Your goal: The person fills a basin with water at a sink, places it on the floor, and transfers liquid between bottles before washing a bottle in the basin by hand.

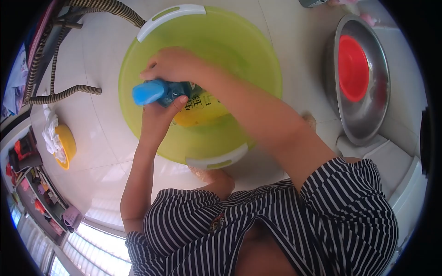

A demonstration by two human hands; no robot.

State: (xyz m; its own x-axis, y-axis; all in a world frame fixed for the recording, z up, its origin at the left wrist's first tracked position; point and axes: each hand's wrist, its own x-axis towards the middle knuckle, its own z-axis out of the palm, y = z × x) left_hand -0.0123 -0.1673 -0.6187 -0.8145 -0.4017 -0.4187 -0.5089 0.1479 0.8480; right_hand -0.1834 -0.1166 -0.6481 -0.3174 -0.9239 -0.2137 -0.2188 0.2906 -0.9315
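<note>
A dark bluish bottle point(174, 91) with a bright blue top point(149, 92) is held tilted over the large yellow-green basin point(258, 64). My left hand point(161, 109) grips the bottle from below, its thumb lying across the side. Right above, my right hand point(177, 64) is closed with curled fingers against the bottle's upper side; whatever those fingers hold is hidden. Beneath both hands, inside the basin, shows a yellow surface with black printed characters point(202, 108). The bottle partly covers the print.
On the right stands a metal basin point(329, 78) with a red basin point(353, 69) inside. To the left are a ribbed-tube frame point(69, 92) and a yellow tub point(66, 140) with white cloth point(51, 133). A filled shelf point(41, 193) stands at lower left.
</note>
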